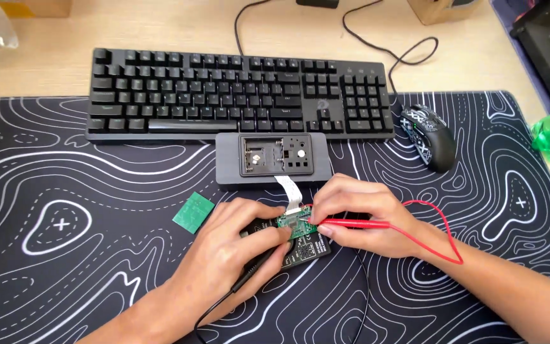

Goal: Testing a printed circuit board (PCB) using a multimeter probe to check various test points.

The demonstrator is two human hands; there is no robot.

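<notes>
Left hand: fingers closed on black probe | right hand: fingers pinched on red probe | green circuit board pinned between fingertips, atop black meter | tips best kept steady, pads unbridged.

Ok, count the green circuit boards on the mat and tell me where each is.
2. One green circuit board lies loose left of the left hand; the other sits between both hands' fingertips. More may be hidden underneath.
</notes>
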